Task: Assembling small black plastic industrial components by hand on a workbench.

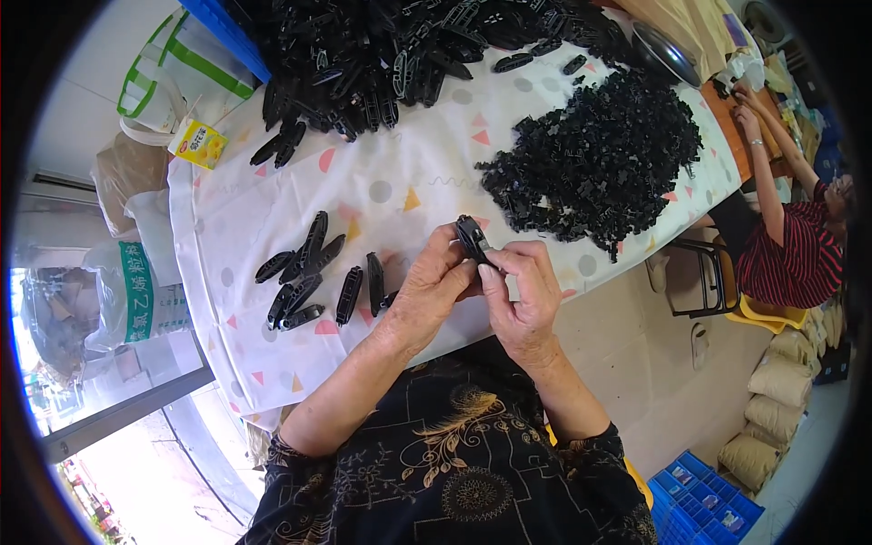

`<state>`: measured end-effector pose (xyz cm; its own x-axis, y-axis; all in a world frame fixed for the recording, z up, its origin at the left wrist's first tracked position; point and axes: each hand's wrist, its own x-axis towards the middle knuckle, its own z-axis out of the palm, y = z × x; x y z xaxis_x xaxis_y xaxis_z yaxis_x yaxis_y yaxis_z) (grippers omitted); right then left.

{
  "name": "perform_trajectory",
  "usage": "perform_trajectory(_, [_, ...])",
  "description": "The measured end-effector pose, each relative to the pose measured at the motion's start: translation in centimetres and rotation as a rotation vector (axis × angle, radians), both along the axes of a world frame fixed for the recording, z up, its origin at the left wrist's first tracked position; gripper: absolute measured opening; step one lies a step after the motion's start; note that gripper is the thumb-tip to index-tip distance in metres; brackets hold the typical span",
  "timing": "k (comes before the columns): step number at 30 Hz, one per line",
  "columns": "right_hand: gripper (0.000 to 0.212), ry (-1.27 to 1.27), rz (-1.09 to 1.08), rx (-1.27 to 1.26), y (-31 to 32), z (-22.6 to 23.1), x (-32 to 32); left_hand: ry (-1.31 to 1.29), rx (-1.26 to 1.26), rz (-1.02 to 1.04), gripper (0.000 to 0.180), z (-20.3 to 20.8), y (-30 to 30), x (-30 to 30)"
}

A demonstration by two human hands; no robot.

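Observation:
My left hand (429, 283) is closed around a long black plastic part (470, 238), holding it upright over the near table edge. The thumb and fingers of my right hand (525, 295) pinch at the same part from the right. Whether a small piece sits between the right fingertips is hidden. To the left of my left hand, several similar long black parts (313, 243) lie loosely grouped on the patterned tablecloth (400, 168). Beyond my right hand spreads a heap of small black plastic pieces (595, 159).
A big pile of long black parts (363, 54) covers the far side. At the far left are a yellow drink carton (200, 145) and a white-green bag (204, 59). A co-worker in a striped shirt (790, 245) sits right. Sacks (777, 404) and a blue crate (704, 500) stand lower right.

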<state>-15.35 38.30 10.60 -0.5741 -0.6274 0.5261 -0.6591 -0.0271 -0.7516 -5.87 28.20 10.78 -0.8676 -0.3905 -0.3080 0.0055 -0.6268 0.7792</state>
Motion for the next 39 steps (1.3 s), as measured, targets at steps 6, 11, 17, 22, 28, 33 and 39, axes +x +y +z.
perform_trajectory(6, [0.011,-0.608,0.125,-0.049,-0.4,-1.9,-0.6,0.023,-0.186,-0.062,0.046,-0.8,-0.4,0.5])
perform_trajectory(11, [0.028,-1.198,0.319,-0.077,-0.3,-1.4,-0.7,-0.044,-0.441,-0.113,0.06,-1.3,-0.3,0.5])
perform_trajectory(17, [0.038,-1.187,0.405,0.038,-1.4,-2.0,-0.8,-0.121,-0.595,-0.095,0.067,-1.2,-1.2,0.8])
perform_trajectory(22, [0.03,-1.145,0.429,-0.018,-1.8,-2.8,-1.0,-0.115,-0.574,-0.137,0.065,-1.1,-2.0,0.5])
perform_trajectory(28, [0.025,-1.173,0.329,0.028,-1.8,-2.4,-1.1,-0.079,-0.685,-0.141,0.057,-1.6,-2.8,-0.4])
perform_trajectory(33, [0.028,-0.173,0.168,0.385,-0.8,0.8,-5.5,-0.239,-1.356,-0.103,0.036,-1.9,-4.7,2.0])
perform_trajectory(39, [0.023,0.399,-0.134,0.737,-1.6,0.5,-8.0,-0.472,-1.491,-0.252,0.034,1.2,-9.2,6.2])
